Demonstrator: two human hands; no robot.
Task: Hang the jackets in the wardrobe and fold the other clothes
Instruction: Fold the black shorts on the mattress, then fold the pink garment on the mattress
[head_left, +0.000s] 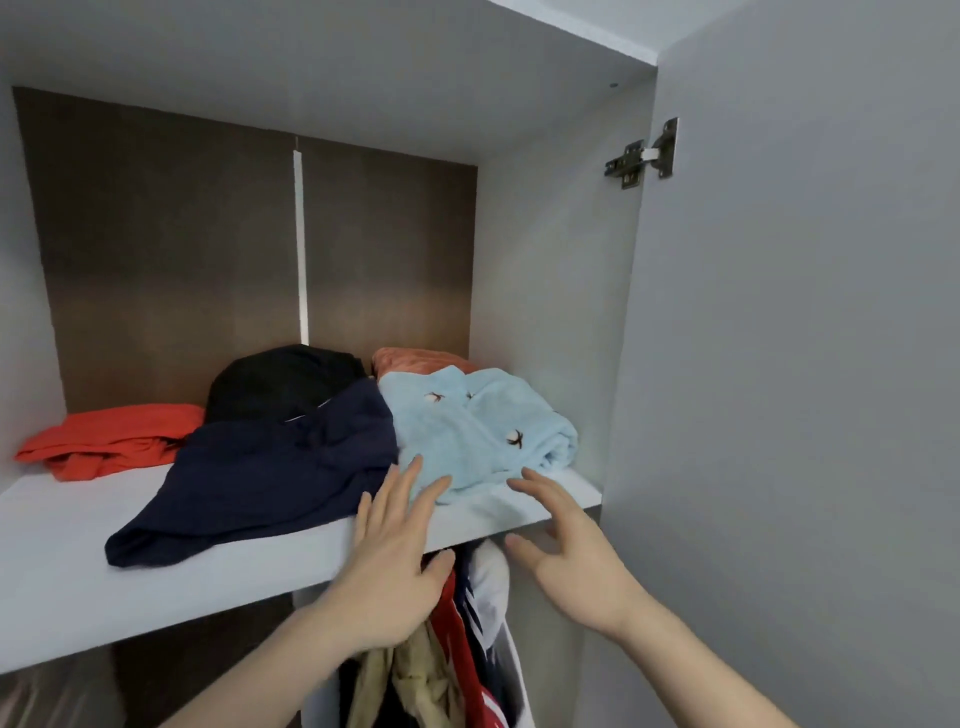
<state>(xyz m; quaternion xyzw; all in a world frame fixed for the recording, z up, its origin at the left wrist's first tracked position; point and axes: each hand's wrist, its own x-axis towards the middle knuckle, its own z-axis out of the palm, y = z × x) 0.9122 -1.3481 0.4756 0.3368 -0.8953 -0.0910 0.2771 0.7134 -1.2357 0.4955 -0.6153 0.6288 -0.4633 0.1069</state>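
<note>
Both hands are seen raised at the front edge of the wardrobe shelf (218, 566). The left hand (395, 551) is held with straight, spread fingers whose tips overlap the edge of the light blue garment (478, 426); whether they actually touch it cannot be told. The right hand (563, 551) is held with relaxed, slightly bent fingers just in front of the same garment, its thumb below the shelf edge. Each grip is released and nothing is grasped.

The light blue garment, loosely folded, is found at the right end of the shelf. A navy garment (270, 467) is spread beside it, touching it, with one end reaching the shelf's front edge. A black garment (285, 379) is partly hidden behind the navy one, and only a strip of a rust-coloured garment (415, 358) is seen behind the blue one. An orange-red garment (114, 441) is left at the far left.

Below the shelf, hanging clothes (457, 649) are largely covered by the arms and cut off by the frame; red, khaki and white fabric are made out, but no hangers. The open door (805, 364) is attached by a hinge (644, 156).
</note>
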